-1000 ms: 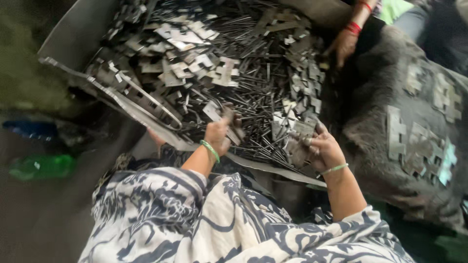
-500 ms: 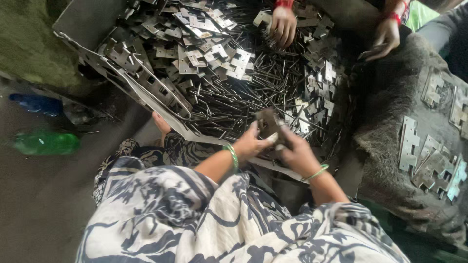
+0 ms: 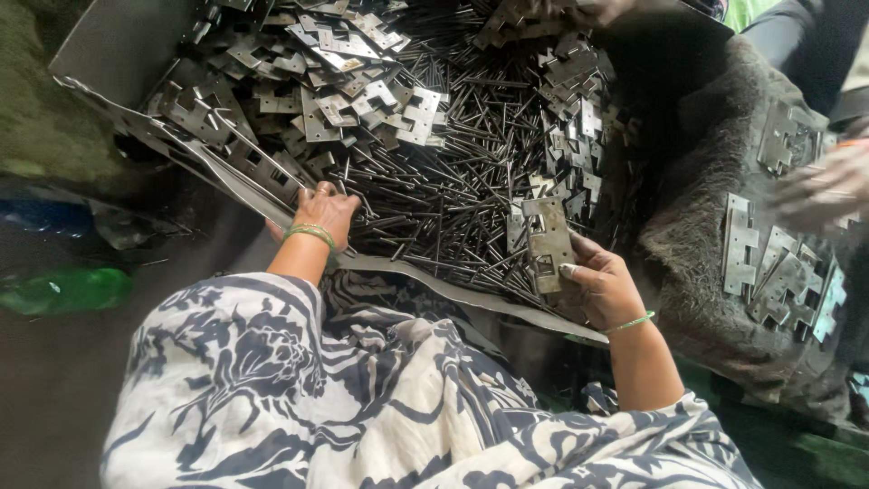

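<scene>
A big metal tray [image 3: 118, 54] is heaped with flat metal hinge plates [image 3: 353, 86] and thin dark pins [image 3: 453, 195]. My right hand [image 3: 602, 290] holds an assembled metal hinge [image 3: 546, 243] upright over the tray's near right edge. My left hand [image 3: 326, 213], with a green bangle at the wrist, rests on the near rim among the pins, fingers curled on the pile; whether it holds a pin I cannot tell.
A dark furry cloth [image 3: 715, 263] at the right carries several finished hinges [image 3: 778, 272]. Another person's blurred hand [image 3: 828, 186] moves above it. A green plastic bottle [image 3: 63, 288] and a blue one [image 3: 36, 217] lie on the floor at left.
My hands were joined on one hinge. Now they have parted: the left went back to the pin pile, the right keeps the hinge. The other person's hands left the tray's far side.
</scene>
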